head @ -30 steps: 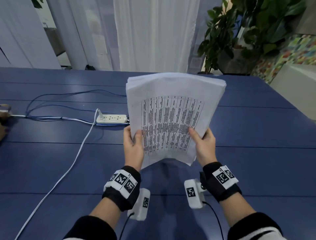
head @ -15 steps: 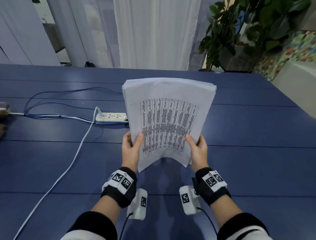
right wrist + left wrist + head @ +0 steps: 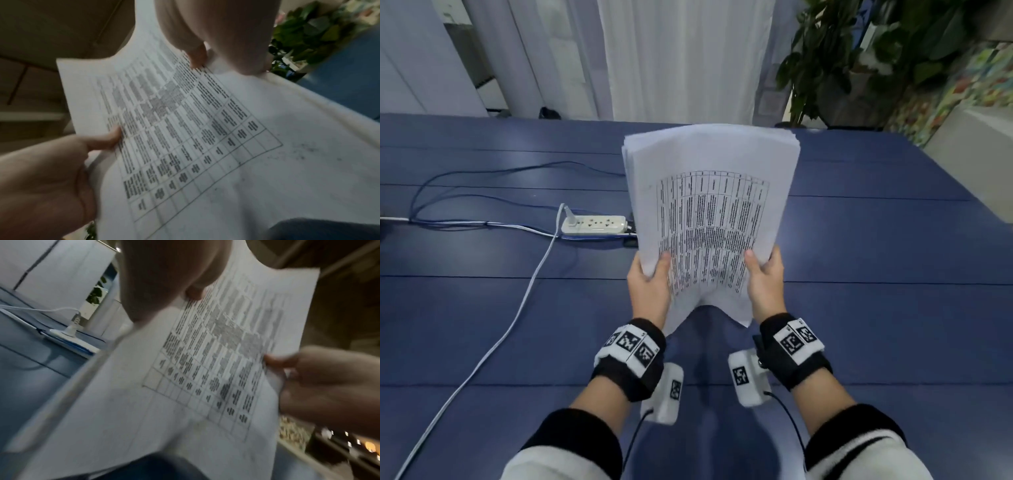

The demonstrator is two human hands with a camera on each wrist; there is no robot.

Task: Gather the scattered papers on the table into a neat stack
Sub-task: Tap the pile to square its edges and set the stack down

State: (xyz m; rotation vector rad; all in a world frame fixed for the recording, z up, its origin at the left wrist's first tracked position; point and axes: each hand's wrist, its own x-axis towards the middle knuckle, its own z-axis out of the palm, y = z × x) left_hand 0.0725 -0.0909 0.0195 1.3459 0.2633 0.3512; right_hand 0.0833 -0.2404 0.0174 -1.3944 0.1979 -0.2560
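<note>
Paper stack raised above blue table, left hand grasping its left edge, right hand grasping right edge, thumbs on printed grid

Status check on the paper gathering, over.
Left hand and right hand both grip the white printed paper stack by its near edge, held above the blue table. White power strip lies left of it. Nothing in the way.

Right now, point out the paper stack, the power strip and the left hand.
paper stack point(image 3: 709, 219), head view, on the printed table of the top sheet.
power strip point(image 3: 595, 224), head view, middle of its white body.
left hand point(image 3: 649, 291), head view, back of the hand.
</note>
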